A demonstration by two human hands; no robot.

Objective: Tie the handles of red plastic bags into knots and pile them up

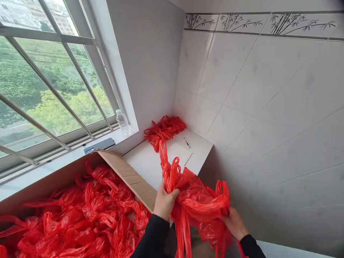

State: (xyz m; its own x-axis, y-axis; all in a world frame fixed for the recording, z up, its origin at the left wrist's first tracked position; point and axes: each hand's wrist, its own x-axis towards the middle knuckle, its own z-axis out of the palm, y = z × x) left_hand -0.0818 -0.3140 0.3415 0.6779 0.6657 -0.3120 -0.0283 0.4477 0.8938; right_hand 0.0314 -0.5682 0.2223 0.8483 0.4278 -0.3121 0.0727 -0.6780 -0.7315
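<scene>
A loose bunch of red plastic bags (199, 200) hangs between my two hands. My left hand (165, 201) is closed around the bags' gathered handles, which stick up above the thumb. On the other side, my right hand (235, 224) grips the edge of the bunch, its fingers partly hidden behind the plastic. To the left, a cardboard box (129, 175) is heaped with crumpled red plastic bags (94, 215). Further off, a pile of red bags (165, 130) lies in the corner on a white tabletop (202, 143).
A pen (187, 142) lies on the tabletop. On the windowsill stand a clear plastic bottle (123, 123) and a flat grey device (100, 145). A barred window (53, 79) is at left, and a tiled wall (258, 107) bounds the right.
</scene>
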